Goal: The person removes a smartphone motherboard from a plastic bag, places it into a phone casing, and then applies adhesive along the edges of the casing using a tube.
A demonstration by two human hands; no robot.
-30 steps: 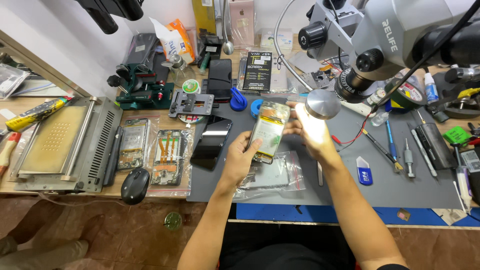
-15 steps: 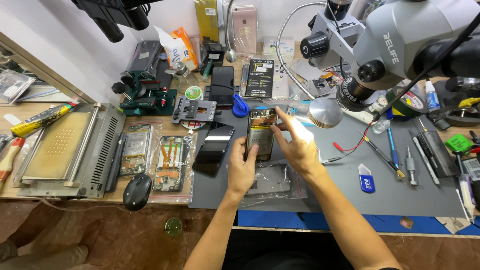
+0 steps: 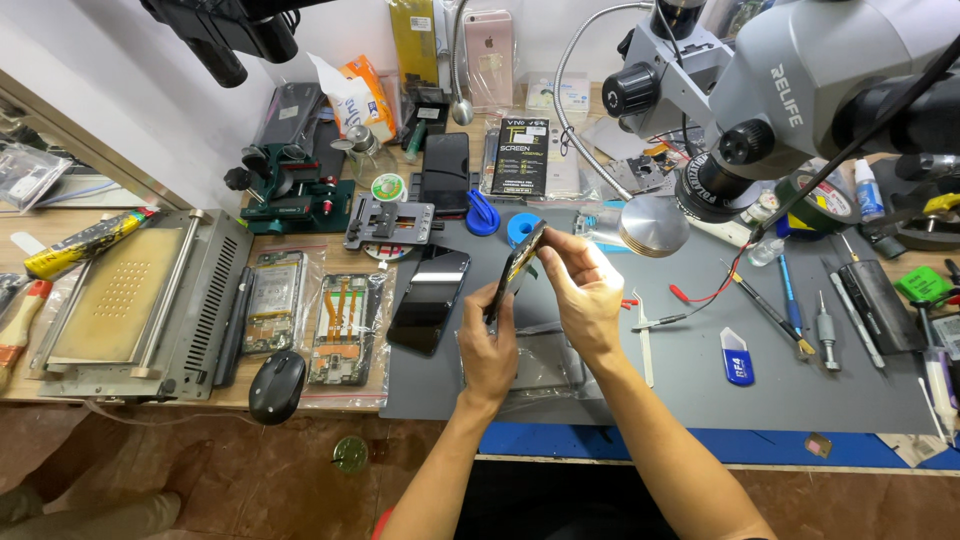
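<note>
Above the grey mat near the desk's front edge, the left hand and right hand grip a bare phone assembly tilted on edge, its black screen lying apart, unfitted.

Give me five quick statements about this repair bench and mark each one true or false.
1. Both hands hold the phone body above the grey mat. True.
2. The left hand rests on the computer mouse. False: the mouse lies untouched by the table edge.
3. A dark phone lies flat on the mat. True.
4. The right hand grips tweezers. False: it grips the phone body's upper end.
5. A microscope stands at the right. True.
</note>
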